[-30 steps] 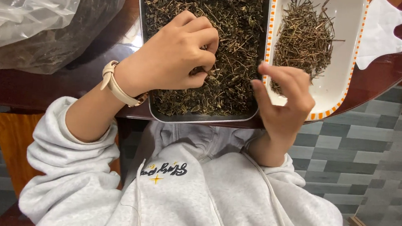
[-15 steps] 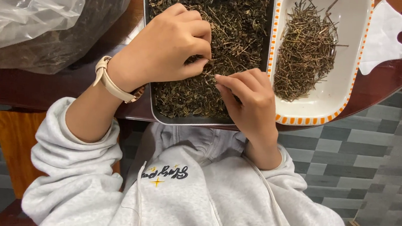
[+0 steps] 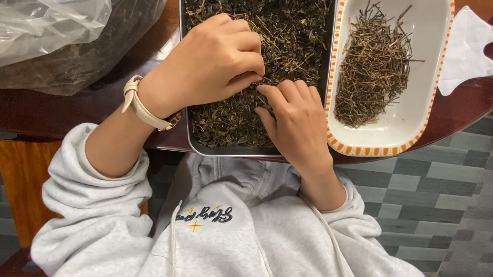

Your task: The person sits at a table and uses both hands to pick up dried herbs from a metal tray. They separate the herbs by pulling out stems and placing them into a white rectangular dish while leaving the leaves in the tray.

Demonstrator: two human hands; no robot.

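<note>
Left hand (image 3: 214, 64): curled, fingers bent narrow, resting on the leaves (image 3: 257, 14); what it pinches, cannot tell.
Right hand (image 3: 292, 122): fingertips (image 3: 262, 89) pressed into the leaves, touching the left hand's fingers.
Leaves: dark, loose, filling the metal tray (image 3: 221, 150) on the bench (image 3: 52, 112).
Dish (image 3: 425, 65): white, orange-rimmed, just right of the tray, holding stems (image 3: 374, 66).
Mask (image 3: 468, 51): beside the dish.
Bag (image 3: 49, 14): clear plastic, far left.

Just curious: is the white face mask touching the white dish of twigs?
Touching: the head view shows the face mask lying against the dish rim, no gap.
</note>
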